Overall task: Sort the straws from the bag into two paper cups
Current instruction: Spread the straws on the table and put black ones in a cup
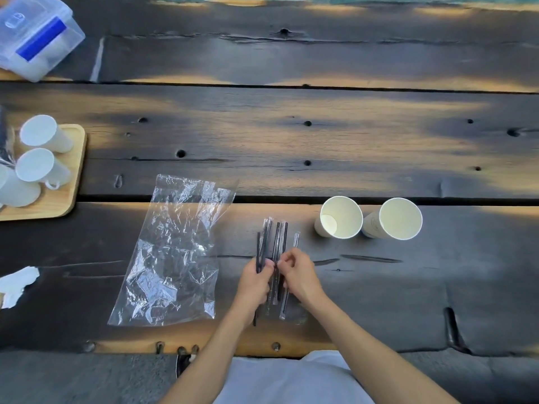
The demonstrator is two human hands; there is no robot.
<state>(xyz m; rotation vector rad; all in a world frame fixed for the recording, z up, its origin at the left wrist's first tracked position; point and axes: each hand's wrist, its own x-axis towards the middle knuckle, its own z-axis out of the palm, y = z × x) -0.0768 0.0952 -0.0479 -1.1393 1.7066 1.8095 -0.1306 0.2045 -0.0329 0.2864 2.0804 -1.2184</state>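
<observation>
The left hand (253, 279) curls around a few dark straws (277, 252), and the right hand (297, 275) pinches at the same bunch with thumb and fingertips drawn together. The straws lie at lower centre of the frame, long axis running straight away from the body. Both paper cups (341, 218) stand to the upper right, nearer the right hand. The flattened bag (175, 252) lies left. Which straws are wrapped and which bare is hard to make out under the fingers.
</observation>
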